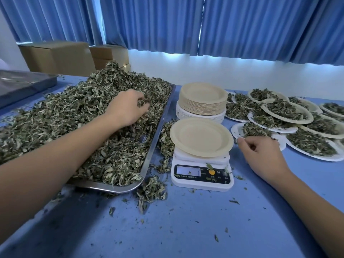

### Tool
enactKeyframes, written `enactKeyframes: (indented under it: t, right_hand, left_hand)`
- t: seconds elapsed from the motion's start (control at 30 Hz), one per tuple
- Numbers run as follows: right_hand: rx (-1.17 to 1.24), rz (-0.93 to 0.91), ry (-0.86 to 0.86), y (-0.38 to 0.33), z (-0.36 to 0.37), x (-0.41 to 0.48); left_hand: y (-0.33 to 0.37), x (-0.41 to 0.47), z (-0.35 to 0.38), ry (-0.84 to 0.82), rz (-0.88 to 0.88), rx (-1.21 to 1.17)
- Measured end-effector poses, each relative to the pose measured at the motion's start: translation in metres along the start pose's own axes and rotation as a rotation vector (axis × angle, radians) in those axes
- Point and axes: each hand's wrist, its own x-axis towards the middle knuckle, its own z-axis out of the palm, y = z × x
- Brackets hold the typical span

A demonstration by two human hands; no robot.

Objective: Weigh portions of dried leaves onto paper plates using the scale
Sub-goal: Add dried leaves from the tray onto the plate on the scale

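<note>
From the head view, your left hand (pixel 128 108) digs into the dried leaves (pixel 74 112) heaped in the metal tray (pixel 111 187), with its fingers curled round a clump. Just right of the tray, the scale (pixel 202 174) carries one bare paper plate (pixel 201 136), and a stack of plates (pixel 202 101) stands behind it. Your right hand (pixel 260 151) rests on the counter (pixel 186 229) beside the scale with its fingers curled; you cannot tell whether it holds anything. Filled plates (pixel 286 110) overlap at the right, each with leaves in it. Loose leaves (pixel 150 190) lie on the counter by the tray corner.
</note>
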Motion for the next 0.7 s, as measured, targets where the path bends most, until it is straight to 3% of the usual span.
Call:
enactKeyframes:
  t: [0.27,0.47,0.7]
  right_hand:
    - [0.03,0.03,-0.017,-0.002,-0.003,-0.001]
    - [0.043,0.047,-0.026,-0.003,-0.003,-0.001]
    - [0.034,0.054,-0.032,-0.002,-0.003,0.0]
  left_hand:
    - [0.042,0.018,-0.007,0.072,0.118,-0.12]
    - [0.1,0.009,0.005,-0.193,0.079,-0.717]
    - [0.128,-0.006,0.032,-0.349,0.34,-0.374]
